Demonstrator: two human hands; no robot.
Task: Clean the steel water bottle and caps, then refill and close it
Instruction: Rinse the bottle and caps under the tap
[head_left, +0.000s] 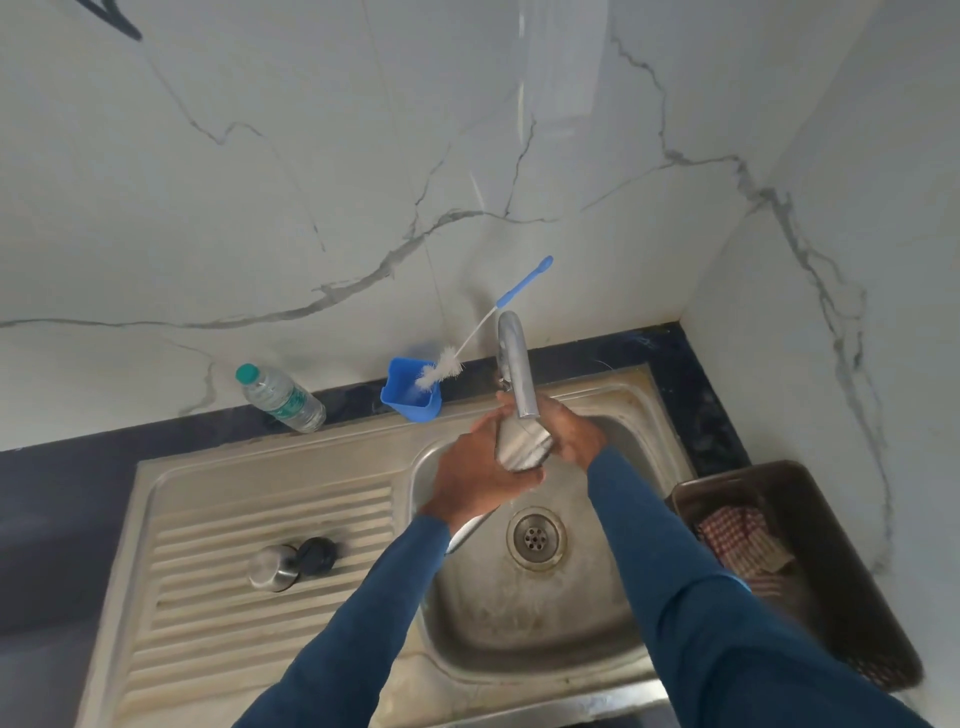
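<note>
Two caps are lying at lower left, a domed steel cap (271, 569) and a round black cap (317, 555). At centre, the left hand (478, 470) and right hand (570, 435) are clasping the cylindrical steel water bottle (522, 446) under the curved chrome tap (516, 371); refilling and closing are probably still remaining.

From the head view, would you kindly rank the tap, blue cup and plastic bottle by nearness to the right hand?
1. Tap, just above the right hand.
2. Blue cup, on the counter further left.
3. Plastic bottle, farthest left by the wall.
</note>
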